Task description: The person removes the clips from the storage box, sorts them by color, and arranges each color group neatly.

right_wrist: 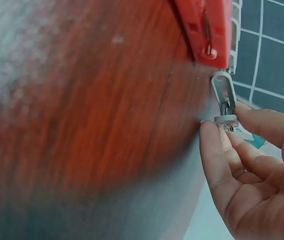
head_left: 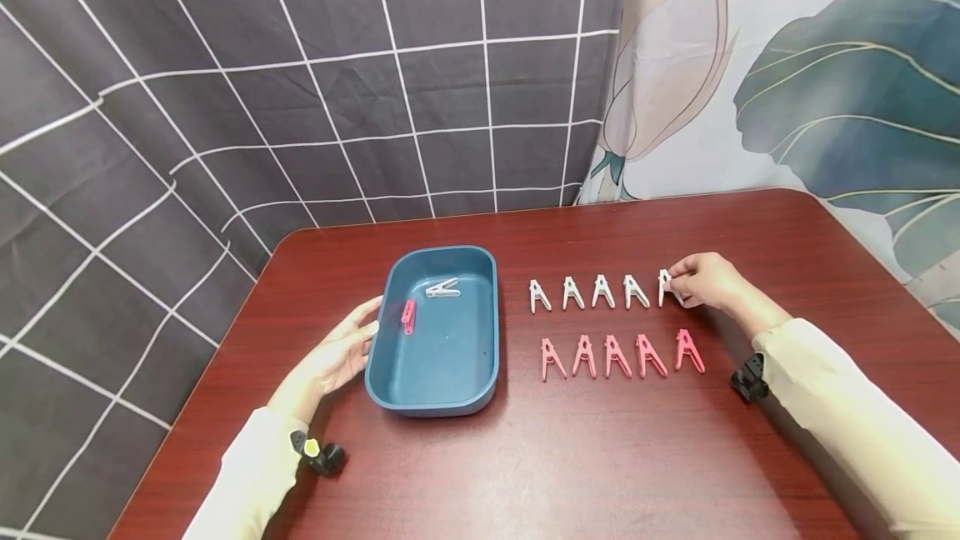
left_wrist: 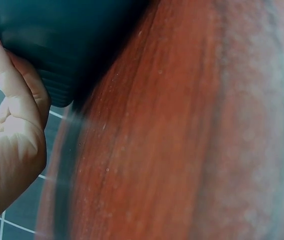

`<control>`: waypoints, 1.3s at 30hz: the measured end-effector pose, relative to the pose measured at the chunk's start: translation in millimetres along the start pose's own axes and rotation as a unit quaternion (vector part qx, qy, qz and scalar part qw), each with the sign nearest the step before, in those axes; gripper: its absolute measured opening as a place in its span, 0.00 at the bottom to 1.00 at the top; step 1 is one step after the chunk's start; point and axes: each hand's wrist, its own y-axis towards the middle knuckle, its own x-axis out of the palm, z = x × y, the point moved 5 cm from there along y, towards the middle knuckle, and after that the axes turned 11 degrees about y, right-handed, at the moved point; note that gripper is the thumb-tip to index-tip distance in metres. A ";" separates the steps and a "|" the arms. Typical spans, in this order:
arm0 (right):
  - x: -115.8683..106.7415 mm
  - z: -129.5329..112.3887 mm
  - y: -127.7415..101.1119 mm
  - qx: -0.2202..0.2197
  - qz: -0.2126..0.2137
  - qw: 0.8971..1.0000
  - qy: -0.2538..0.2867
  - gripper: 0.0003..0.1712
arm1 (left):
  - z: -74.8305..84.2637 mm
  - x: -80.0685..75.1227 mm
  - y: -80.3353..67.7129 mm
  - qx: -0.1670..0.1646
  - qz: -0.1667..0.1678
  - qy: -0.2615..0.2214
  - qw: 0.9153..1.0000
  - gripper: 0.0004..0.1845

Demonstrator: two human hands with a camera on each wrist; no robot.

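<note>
A blue plastic bin (head_left: 442, 406) stands on the table, with a white clothespin (head_left: 443, 288) and a pink clothespin (head_left: 408, 317) lying inside. My left hand (head_left: 347, 350) touches the bin's left outer wall near the rim, fingers loosely bent; the left wrist view shows its fingers (left_wrist: 12, 82) against that wall. At the right end of a row of white clothespins, my right hand (head_left: 703, 280) pinches the last white clothespin (head_left: 663, 286) between thumb and fingers. That clothespin (right_wrist: 224, 95) stands out from the fingertips in the right wrist view.
Several white clothespins (head_left: 602, 291) stretch leftward from my right hand. Nearer me lies a row of several pink clothespins (head_left: 617, 356). The reddish-brown table (head_left: 555, 448) meets a dark grid-patterned cloth (head_left: 360, 107) and a leaf-patterned curtain (head_left: 795, 107) at the back.
</note>
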 end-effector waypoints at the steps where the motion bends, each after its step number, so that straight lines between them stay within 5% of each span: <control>1: 0.5 0.1 0.3 0.001 0.000 1.000 -0.001 0.20 | 2.1 1.6 -1.3 -0.004 0.002 0.000 1.000 0.26; 7: 1.5 -1.5 -0.6 -0.003 0.011 1.000 -0.020 0.20 | 12.1 9.2 -6.0 -0.025 0.018 0.019 0.999 0.28; 17: -2.5 -10.1 -7.9 -0.013 0.029 0.996 -0.086 0.20 | -0.3 -1.2 -1.9 -0.032 0.036 0.029 0.998 0.28; 25: -4.2 -38.9 -11.6 -0.063 0.050 0.983 -0.166 0.21 | -2.7 -3.6 1.1 -0.024 0.042 0.040 0.998 0.29; 39: 23.0 -94.6 -15.5 -0.145 0.022 0.965 -0.216 0.19 | -1.8 -4.9 0.9 -0.025 0.041 0.048 0.998 0.28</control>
